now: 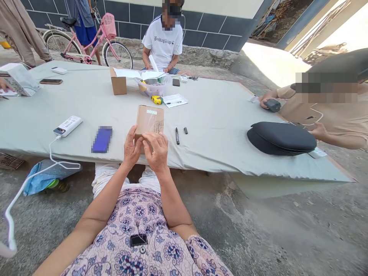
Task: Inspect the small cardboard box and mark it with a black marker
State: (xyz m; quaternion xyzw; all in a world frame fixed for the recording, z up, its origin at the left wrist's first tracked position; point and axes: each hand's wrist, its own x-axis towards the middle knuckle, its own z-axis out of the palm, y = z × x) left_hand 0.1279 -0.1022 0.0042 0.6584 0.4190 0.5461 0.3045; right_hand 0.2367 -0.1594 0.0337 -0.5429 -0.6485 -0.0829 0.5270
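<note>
A small brown cardboard box (150, 119) stands at the near edge of the cloth-covered table, with dark scribbles on its right part and a pale printed strip near its top. My left hand (132, 148) grips its lower left corner, fingers bent. My right hand (156, 150) presses its curled fingers on the box's lower front edge, its fingertips close to my left thumb. Just right of the box lie an uncapped black marker (177, 136) and its cap (185, 130). To the left lies a blue-purple phone (102, 139).
On the table (215, 119) are a white power bank (68, 126) with a cable, a plastic basket (152, 86), a yellow tape measure (156, 100), an open carton (118, 83) and a black case (281, 138). People sit opposite and at the right.
</note>
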